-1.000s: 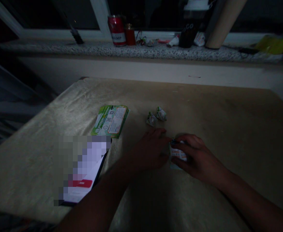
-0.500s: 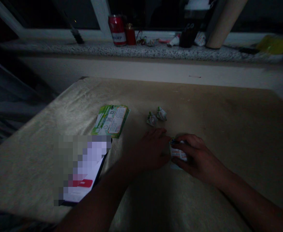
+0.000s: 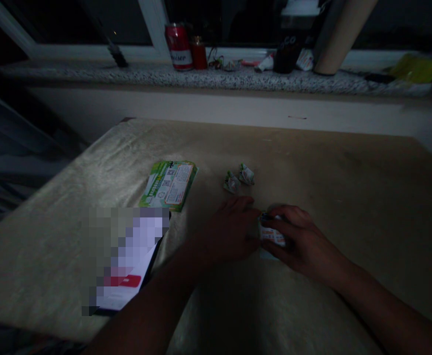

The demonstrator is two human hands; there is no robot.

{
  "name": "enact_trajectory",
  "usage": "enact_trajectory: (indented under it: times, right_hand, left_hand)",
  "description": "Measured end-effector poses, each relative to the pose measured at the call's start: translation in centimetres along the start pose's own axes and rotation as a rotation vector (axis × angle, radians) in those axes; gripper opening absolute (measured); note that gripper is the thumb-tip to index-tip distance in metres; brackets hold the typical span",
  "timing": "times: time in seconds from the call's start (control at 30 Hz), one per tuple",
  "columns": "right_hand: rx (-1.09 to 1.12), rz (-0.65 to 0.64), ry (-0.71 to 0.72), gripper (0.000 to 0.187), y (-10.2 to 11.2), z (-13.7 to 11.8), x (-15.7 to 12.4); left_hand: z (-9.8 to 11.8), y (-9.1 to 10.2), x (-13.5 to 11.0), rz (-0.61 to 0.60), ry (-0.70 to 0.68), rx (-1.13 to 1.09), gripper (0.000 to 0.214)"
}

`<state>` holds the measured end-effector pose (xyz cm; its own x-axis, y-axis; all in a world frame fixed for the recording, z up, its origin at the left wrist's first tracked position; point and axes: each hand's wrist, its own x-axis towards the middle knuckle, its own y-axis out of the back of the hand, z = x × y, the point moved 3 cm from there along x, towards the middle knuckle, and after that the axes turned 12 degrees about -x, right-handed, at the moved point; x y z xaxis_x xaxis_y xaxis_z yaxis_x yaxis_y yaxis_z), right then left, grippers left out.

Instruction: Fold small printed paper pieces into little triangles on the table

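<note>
Side by side over the middle of the table are my two hands. My left hand (image 3: pixel 234 229) lies low with its fingers stretched out. Its index finger and thumb reach the left edge of a small printed paper card (image 3: pixel 269 252). Curled over the right part of that card is my right hand (image 3: pixel 299 239), fingers and thumb resting on its white printed face. Much of the card is covered, and the dim light hides whether it is folded. Beyond my left hand sit two small crumpled or folded paper pieces (image 3: pixel 239 178) with green and white print.
A stack of green printed cards (image 3: pixel 171 185) lies to the left, with a lit phone (image 3: pixel 127 281), partly blurred, before it. Along the granite windowsill (image 3: pixel 230 81) stand a red can (image 3: pixel 179 47), a red lighter (image 3: pixel 199 53), a dark cup (image 3: pixel 289 44) and a cardboard tube (image 3: pixel 341 39).
</note>
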<state>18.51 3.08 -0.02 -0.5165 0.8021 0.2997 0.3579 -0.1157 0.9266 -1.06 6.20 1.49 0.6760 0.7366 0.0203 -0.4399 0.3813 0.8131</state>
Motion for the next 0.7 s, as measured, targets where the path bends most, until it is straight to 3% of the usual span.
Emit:
enact_trajectory:
  times: [0.43, 0.57, 0.7]
  right_hand:
    - [-0.005, -0.007, -0.001, 0.029, 0.06, -0.13, 0.09]
    - [-0.002, -0.010, 0.003, 0.031, -0.03, -0.04, 0.00]
    - [0.000, -0.012, -0.008, 0.030, 0.04, -0.12, 0.02]
  left_hand:
    - [0.07, -0.06, 0.05, 0.066, -0.014, 0.001, 0.047]
    - [-0.02, -0.11, 0.09, 0.075, -0.030, -0.028, 0.029]
    - [-0.22, 0.06, 0.47, 0.118, 0.069, -0.069, 0.010]
